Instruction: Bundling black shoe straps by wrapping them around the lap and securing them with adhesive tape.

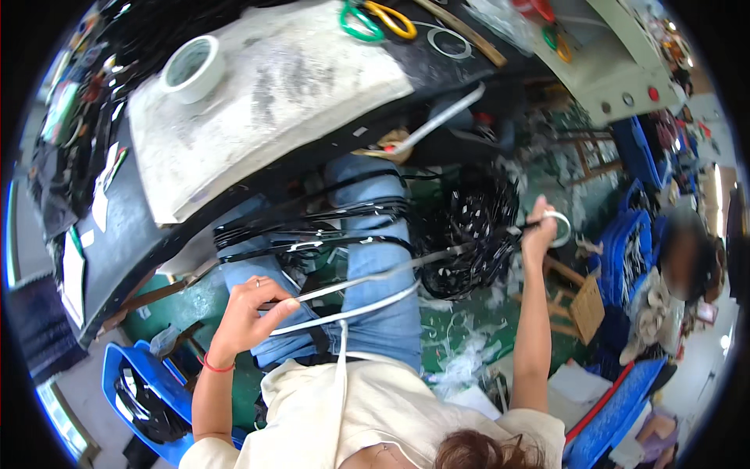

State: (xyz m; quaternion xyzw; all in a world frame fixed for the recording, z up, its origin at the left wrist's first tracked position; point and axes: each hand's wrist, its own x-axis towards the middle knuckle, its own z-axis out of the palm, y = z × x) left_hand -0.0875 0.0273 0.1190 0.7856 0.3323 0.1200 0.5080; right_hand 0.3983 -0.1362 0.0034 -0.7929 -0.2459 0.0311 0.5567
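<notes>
My left hand (pixel 254 313), a red cord at its wrist, pinches a pale grey strip (pixel 375 275) between thumb and fingers above my lap. From there the strip stretches right, darkening towards my right hand (pixel 539 228), which is raised at arm's length. A white ring-shaped thing (pixel 561 229) shows at the right hand's outer side; the fingers look closed on it, but blur hides the exact grip. Several thin black strips (pixel 312 230) lie across my jeans. A white band (pixel 375 311) crosses my lap below the grey strip.
Ahead, the dark bench carries a stained whitish sheet (pixel 289 86), a tape roll (pixel 193 69) and green-and-yellow-handled scissors (pixel 375 19). A black strip heap (pixel 469 234) lies beside my right knee. Blue bins (pixel 148 391) and a wooden stool (pixel 582 309) flank me; another person is at right.
</notes>
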